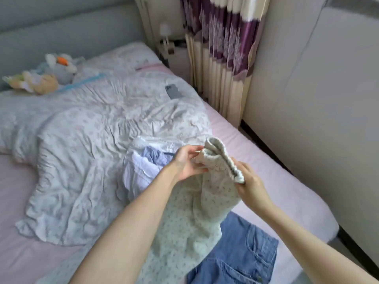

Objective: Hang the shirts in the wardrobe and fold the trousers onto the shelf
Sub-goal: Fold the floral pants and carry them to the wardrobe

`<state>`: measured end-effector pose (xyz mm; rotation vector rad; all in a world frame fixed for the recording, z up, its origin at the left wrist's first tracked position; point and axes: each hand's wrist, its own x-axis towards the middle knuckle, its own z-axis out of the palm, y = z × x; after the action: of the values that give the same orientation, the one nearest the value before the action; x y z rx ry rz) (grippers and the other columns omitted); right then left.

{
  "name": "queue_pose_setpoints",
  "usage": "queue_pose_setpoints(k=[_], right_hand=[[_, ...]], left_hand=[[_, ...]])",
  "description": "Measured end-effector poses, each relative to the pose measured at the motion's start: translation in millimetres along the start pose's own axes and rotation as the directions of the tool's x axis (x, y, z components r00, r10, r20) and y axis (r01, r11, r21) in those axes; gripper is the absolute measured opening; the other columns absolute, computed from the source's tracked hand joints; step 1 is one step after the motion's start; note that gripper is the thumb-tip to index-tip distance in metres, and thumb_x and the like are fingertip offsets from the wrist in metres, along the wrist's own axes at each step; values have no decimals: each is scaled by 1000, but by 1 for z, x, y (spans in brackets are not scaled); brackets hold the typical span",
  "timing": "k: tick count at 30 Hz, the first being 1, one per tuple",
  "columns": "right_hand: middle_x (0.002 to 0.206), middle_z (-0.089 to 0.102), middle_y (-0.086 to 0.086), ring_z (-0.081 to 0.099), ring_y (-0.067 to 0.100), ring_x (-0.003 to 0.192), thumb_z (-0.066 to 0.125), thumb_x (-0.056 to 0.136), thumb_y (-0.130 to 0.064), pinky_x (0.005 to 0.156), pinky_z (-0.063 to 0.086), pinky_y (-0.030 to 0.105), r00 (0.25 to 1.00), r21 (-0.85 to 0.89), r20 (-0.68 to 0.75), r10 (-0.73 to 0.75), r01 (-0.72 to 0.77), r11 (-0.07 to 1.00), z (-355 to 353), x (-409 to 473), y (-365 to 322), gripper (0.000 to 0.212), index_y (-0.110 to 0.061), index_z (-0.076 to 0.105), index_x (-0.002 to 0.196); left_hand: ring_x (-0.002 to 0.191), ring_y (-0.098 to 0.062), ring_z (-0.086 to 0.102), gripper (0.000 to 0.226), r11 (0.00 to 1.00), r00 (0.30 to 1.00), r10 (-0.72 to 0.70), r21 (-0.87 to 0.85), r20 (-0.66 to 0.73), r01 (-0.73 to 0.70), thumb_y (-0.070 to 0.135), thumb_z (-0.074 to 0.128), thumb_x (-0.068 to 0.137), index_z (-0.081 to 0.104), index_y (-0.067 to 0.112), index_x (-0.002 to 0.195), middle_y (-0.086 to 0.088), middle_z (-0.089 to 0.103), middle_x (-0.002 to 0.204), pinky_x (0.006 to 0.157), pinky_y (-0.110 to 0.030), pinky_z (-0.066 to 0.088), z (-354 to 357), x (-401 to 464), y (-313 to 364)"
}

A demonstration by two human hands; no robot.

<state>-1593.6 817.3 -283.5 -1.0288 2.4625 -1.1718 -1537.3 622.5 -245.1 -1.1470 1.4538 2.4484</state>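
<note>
Gripping the gathered waistband of a pale dotted garment (196, 214), both hands work above the bed's pink sheet (266, 173). The left hand (187, 163) pinches the waistband's near edge with curled fingers and thumb; the right hand (251, 184) clamps its ribbed far edge the same way. The rest of the garment hangs down and trails across the mattress toward the camera. Just beside it, at the lower right, lie blue denim jeans (244, 255), pockets showing. A light blue shirt (143, 167) sits crumpled behind the left hand, against a rumpled floral quilt (86, 144). A phone (174, 91) rests on the quilt. No label or writing is legible anywhere.
</note>
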Motion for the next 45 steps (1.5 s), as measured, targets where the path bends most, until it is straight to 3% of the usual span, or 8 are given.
queue_pose_setpoints(k=[8, 14, 20, 24, 27, 31, 36, 45], right_hand=[[157, 2, -1, 2, 21, 144, 53, 85, -17, 116, 14, 43, 683, -211, 715, -149, 415, 885, 88, -72, 32, 72, -43, 20, 144], [145, 37, 4, 32, 20, 134, 58, 89, -21, 113, 27, 40, 964, -45, 253, 79, -69, 997, 114, -72, 63, 54, -13, 39, 139], [155, 18, 1, 22, 22, 141, 76, 71, -44, 113, 24, 49, 784, 49, 511, 352, -436, 899, 123, -24, 93, 116, -17, -7, 148], [123, 57, 6, 54, 28, 113, 72, 76, -26, 91, 45, 42, 809, 4, 442, 387, -434, 901, 122, -16, 77, 66, -14, 41, 133], [80, 64, 9, 58, 30, 77, 60, 76, -12, 66, 46, 41, 918, 4, 301, 259, -272, 962, 118, -37, 38, 21, -10, 60, 96], [57, 47, 1, 45, 20, 66, 45, 72, -23, 63, 41, 37, 925, -2, 380, 10, -10, 1000, 124, -82, -12, 20, -9, 60, 77], [112, 46, -2, 33, 19, 116, 51, 91, -38, 103, 24, 35, 753, -86, 648, -113, 219, 972, 172, -113, -34, 30, -29, 63, 117], [122, 55, 7, 52, 17, 113, 41, 91, 4, 94, 39, 14, 779, 205, 625, -45, -108, 973, 215, -124, -26, 34, -3, 58, 120]], left_hand=[[94, -19, 49, 46, 875, 954, 73, 478, -291, 78, -6, 73, 70, 47, 16, 102, -8, 48, 103, 73, -21, 42, -89, -2, -130], [140, -28, 18, 76, 596, 926, 223, 795, -305, 118, 0, 55, 86, 14, 17, 148, -13, 7, 152, 106, -32, 28, -98, 7, -168], [96, -30, 54, 17, 200, 765, 575, 956, -290, 213, 21, 59, 88, 49, 14, 100, -10, 57, 103, 69, -34, 34, -91, 10, -159], [83, -26, 60, 15, 627, 835, 324, 762, -445, 163, 33, 47, 94, 46, 19, 90, -6, 64, 93, 71, -34, 47, -78, 1, -175], [98, -16, 61, 31, 996, 937, -13, 83, -349, 45, 49, 52, 88, 48, 26, 108, 2, 61, 113, 81, -42, 52, -71, -21, -188], [101, -22, 64, 65, 902, 994, -63, -431, -94, 17, 67, 58, 72, 69, 17, 112, -9, 66, 116, 87, -39, 48, -95, -47, -198], [104, -29, 64, 66, 823, 959, -178, -567, -221, 22, 58, 39, 91, 57, 3, 122, -17, 67, 113, 90, -42, 47, -145, -67, -223], [131, -23, 38, 62, 982, 529, -117, -178, -841, -65, 49, 45, 93, 24, 22, 145, -3, 32, 148, 99, -31, 34, -169, -79, -259]])
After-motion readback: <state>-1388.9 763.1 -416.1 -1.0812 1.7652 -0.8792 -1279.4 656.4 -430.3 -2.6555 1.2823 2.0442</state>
